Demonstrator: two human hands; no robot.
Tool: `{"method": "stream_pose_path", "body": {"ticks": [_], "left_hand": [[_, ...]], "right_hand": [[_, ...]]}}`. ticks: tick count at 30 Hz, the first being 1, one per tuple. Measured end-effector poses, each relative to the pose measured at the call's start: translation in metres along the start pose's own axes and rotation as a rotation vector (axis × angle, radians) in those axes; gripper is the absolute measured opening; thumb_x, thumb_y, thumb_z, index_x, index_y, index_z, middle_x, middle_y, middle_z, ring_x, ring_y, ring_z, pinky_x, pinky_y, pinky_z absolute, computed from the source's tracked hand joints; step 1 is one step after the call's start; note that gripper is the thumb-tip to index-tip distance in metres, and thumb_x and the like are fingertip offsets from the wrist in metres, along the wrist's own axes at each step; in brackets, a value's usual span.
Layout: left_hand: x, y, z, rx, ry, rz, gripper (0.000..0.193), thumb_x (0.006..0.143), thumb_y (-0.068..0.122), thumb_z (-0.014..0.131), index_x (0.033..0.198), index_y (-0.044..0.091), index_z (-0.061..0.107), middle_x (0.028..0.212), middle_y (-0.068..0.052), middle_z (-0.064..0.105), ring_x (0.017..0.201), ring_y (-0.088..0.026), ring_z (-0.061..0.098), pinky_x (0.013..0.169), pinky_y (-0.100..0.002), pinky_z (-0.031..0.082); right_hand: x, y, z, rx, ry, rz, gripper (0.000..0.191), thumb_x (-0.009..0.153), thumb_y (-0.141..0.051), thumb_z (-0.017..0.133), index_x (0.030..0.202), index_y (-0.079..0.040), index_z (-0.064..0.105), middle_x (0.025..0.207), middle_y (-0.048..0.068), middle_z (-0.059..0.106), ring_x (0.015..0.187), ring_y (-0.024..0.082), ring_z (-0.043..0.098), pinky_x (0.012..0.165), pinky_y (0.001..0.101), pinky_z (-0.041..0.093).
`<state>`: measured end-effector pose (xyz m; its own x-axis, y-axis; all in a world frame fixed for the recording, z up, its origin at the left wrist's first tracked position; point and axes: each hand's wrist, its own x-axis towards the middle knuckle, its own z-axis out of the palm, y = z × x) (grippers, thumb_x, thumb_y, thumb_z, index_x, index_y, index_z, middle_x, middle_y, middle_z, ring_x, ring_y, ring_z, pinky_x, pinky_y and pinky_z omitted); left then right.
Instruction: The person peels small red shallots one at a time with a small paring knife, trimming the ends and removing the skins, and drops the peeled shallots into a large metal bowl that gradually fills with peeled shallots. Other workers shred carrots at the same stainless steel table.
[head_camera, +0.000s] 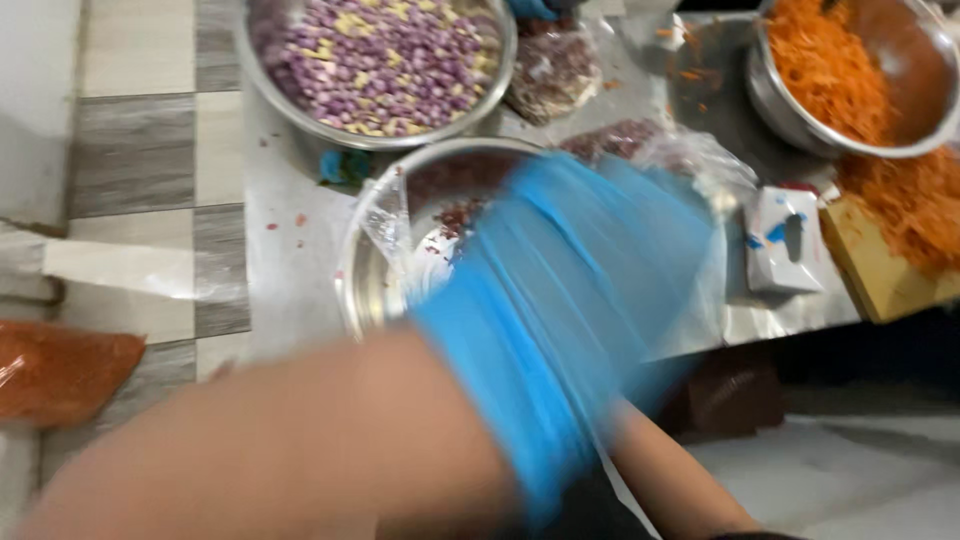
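left hand (570, 300), blue glove, blurred, spread over steel bowl (355, 290) at table (280, 250) edge, grip unreadable | right hand hidden beneath | clear bag (390, 215) lies in bowl, red bits inside | judgement: steady the bowl, keep bag mouth open

Steel bowl (360, 290) — under blurred gloved hand (570, 290)

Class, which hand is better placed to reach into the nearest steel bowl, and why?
Probably the left hand: its blue glove, blurred, is right over the steel bowl. Only the right forearm shows, lower down.
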<state>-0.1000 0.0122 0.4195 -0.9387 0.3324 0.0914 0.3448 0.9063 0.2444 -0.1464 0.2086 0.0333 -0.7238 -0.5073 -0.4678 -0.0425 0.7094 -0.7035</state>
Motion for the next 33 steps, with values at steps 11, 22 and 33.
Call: {"method": "stream_pose_path", "body": {"ticks": [11, 22, 33], "left_hand": [[-0.006, 0.092, -0.032, 0.139, -0.146, 0.440, 0.042, 0.087, 0.037, 0.072, 0.120, 0.011, 0.068, 0.112, -0.016, 0.070, 0.103, -0.036, 0.069, 0.087, -0.048, 0.054], [0.050, 0.059, 0.054, -0.028, -0.198, 0.382, 0.036, 0.091, 0.040, 0.066, 0.117, 0.015, 0.073, 0.113, -0.012, 0.074, 0.102, -0.033, 0.071, 0.088, -0.045, 0.055], [-0.035, -0.141, 0.368, -0.347, 0.106, -0.637, 0.077, 0.079, 0.035, 0.077, 0.145, 0.010, 0.048, 0.150, -0.028, 0.042, 0.134, -0.048, 0.046, 0.110, -0.051, 0.041]], "right_hand": [[-0.034, -0.029, -0.012, -0.014, 0.042, -0.009, 0.061, 0.095, -0.039, 0.061, 0.148, -0.012, 0.050, 0.126, 0.022, 0.069, 0.116, 0.030, 0.068, 0.096, 0.0396, 0.052], [-0.004, 0.003, 0.001, 0.412, 0.005, -0.059, 0.046, 0.106, -0.025, 0.056, 0.146, -0.005, 0.062, 0.083, 0.004, 0.054, 0.069, 0.014, 0.046, 0.060, 0.0319, 0.040], [-0.036, 0.036, -0.044, 0.475, 0.275, -0.199, 0.037, 0.102, -0.011, 0.056, 0.138, -0.003, 0.056, 0.078, -0.001, 0.053, 0.065, 0.007, 0.047, 0.057, 0.0258, 0.044]]}}
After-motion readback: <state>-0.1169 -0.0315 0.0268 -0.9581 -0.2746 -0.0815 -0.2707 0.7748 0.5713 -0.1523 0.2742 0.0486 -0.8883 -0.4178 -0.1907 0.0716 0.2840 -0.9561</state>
